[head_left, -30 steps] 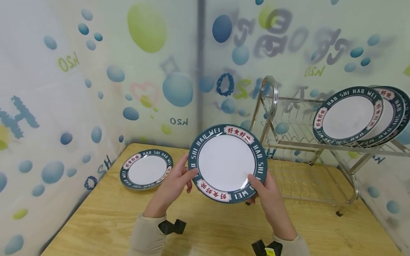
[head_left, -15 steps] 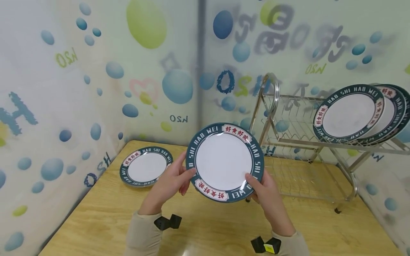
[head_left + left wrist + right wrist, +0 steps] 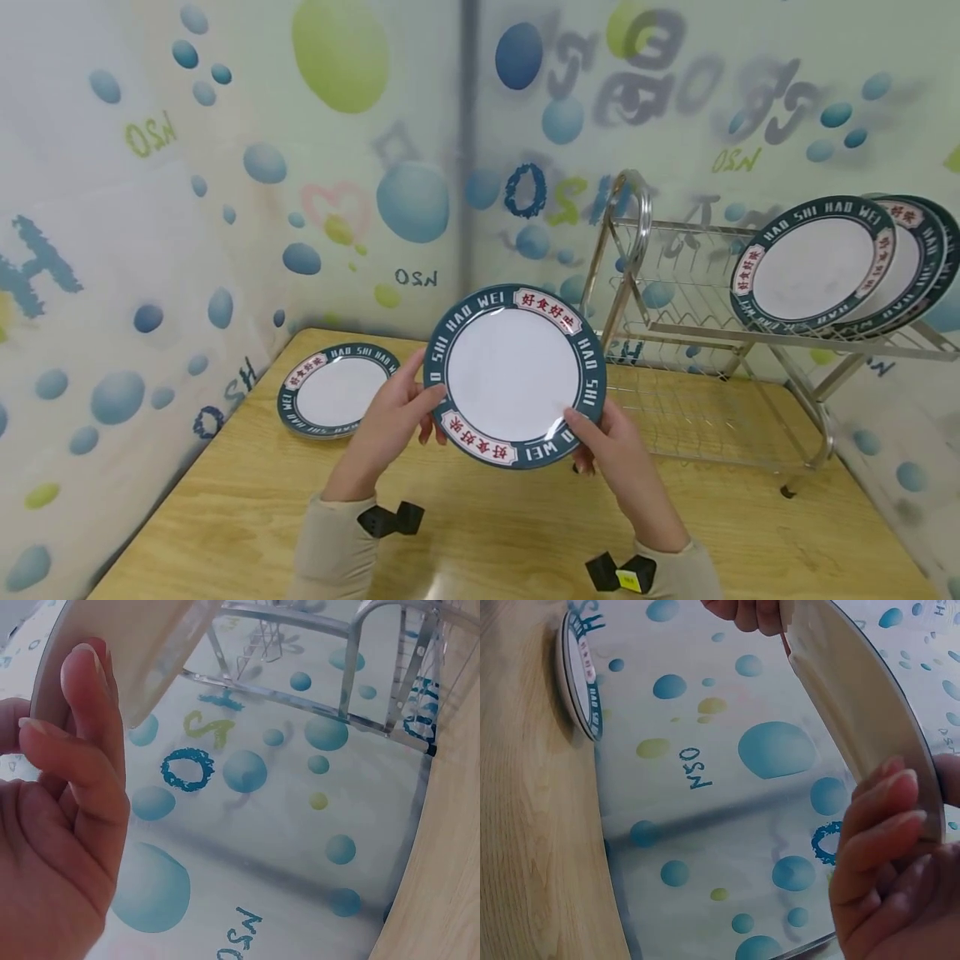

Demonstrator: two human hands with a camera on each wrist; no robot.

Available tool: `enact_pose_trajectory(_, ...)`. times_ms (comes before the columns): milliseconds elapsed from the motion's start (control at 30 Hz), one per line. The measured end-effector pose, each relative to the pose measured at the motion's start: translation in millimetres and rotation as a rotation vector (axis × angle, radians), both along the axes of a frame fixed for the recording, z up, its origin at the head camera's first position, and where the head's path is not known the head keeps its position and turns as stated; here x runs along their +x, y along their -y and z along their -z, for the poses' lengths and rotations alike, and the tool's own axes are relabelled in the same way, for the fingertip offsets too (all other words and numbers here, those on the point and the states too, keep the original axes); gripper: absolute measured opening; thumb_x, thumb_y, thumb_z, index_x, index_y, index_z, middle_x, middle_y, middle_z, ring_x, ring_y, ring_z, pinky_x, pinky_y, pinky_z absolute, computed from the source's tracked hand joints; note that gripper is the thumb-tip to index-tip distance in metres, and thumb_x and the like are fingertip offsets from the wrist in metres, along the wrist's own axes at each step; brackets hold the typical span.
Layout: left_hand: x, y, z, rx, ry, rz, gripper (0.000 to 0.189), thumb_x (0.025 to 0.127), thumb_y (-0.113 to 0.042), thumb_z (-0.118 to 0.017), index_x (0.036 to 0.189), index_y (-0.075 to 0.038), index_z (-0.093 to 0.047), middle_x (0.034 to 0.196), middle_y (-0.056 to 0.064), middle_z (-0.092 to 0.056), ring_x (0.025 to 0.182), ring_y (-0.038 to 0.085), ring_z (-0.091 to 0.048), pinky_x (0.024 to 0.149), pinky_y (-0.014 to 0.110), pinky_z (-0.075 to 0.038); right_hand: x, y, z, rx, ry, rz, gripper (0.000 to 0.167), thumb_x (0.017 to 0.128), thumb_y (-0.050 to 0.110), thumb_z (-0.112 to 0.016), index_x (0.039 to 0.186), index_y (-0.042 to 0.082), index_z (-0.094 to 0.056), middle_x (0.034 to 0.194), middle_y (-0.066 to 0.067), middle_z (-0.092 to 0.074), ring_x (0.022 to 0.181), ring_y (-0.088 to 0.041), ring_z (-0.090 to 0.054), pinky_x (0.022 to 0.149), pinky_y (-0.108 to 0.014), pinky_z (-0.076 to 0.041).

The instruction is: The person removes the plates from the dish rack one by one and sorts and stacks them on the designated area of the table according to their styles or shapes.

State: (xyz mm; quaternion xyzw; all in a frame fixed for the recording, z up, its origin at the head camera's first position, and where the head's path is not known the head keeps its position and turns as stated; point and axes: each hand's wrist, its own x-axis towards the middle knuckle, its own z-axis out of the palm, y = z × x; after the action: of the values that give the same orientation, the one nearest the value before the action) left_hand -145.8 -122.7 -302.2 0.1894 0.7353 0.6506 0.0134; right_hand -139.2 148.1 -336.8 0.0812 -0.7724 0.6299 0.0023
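Clamping a plate (image 3: 513, 375) from both sides — presumably for balance — the left hand (image 3: 393, 418) and right hand (image 3: 617, 443) hold it aloft.

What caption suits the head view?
Both hands hold a teal-rimmed plate over a wooden table, with more plates on a metal rack.

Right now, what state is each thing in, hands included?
Held plate: tilted, raised above the table
Left hand: gripping its left edge
Right hand: gripping its lower right edge
Table plate: face up
Rack: standing on the table
Rack plates: tilted up in the upper tier
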Motion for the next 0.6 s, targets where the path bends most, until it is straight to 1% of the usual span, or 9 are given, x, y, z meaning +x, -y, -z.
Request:
enact_pose_trajectory(100, -0.4, 2.0, 0.8, 0.027, -0.013, 0.001, 0.047, 0.094, -0.008, -0.043, 0.137, -0.018, -0.029, 0.067, 0.017, -0.061, 0.049, 0.032, -0.055, 0.042, 0.035, -0.042, -0.2, -1.9, -0.7, 0.029, -0.001, -0.023, 0.033, 0.087, 0.035, -0.055, 0.108, 0.01, -0.049, 0.067, -0.017, -0.052, 0.049, -0.022, -0.048, 0.044, -0.029, -0.043)
enact_pose_trajectory(200, 0.6, 4.3, -0.3, 0.046, -0.025, 0.009, 0.047, 0.094, -0.008, -0.043, 0.138, -0.017, -0.029, 0.068, 0.017, -0.06, 0.05, 0.035, -0.054, 0.042, 0.034, -0.042, -0.9, -3.3, -1.2, 0.061, -0.007, -0.033, 0.031, 0.087, 0.035, -0.056, 0.104, 0.01, -0.05, 0.068, -0.017, -0.052, 0.05, -0.022, -0.048, 0.043, -0.029, -0.043)
enact_pose_trajectory(333, 3.4, 4.6, -4.0, 0.038, -0.021, 0.014, 0.046, 0.094, -0.009, -0.042, 0.138, -0.018, -0.028, 0.069, 0.017, -0.06, 0.052, 0.037, -0.054, 0.043, 0.032, -0.042, -0.6, -5.9, -2.0, 0.082, -0.011, -0.033, 0.028, 0.088, 0.033, -0.055, 0.104, 0.01, -0.052, 0.069, -0.018, -0.053, 0.051, -0.022, -0.049, 0.044, -0.03, -0.043)
enact_pose_trajectory(433, 6.4, 4.6, -6.9, 0.024, -0.016, 0.002, 0.047, 0.094, -0.009, -0.042, 0.138, -0.018, -0.027, 0.069, 0.017, -0.061, 0.052, 0.035, -0.055, 0.043, 0.031, -0.042, 0.5, -6.5, -3.4, 0.074, -0.017, -0.043, 0.025, 0.09, 0.031, -0.053, 0.104, 0.01, -0.052, 0.069, -0.017, -0.053, 0.051, -0.023, -0.049, 0.044, -0.031, -0.044)
enact_pose_trajectory(600, 8.9, 7.7, -9.0, 0.024, -0.032, -0.022, 0.048, 0.094, -0.008, -0.042, 0.139, -0.017, -0.026, 0.069, 0.018, -0.061, 0.052, 0.033, -0.055, 0.043, 0.031, -0.042, 2.2, -4.8, -8.0, 0.066, -0.055, -0.068, 0.02, 0.093, 0.025, -0.048, 0.097, 0.006, -0.054, 0.066, -0.015, -0.053, 0.05, -0.024, -0.049, 0.044, -0.033, -0.044)
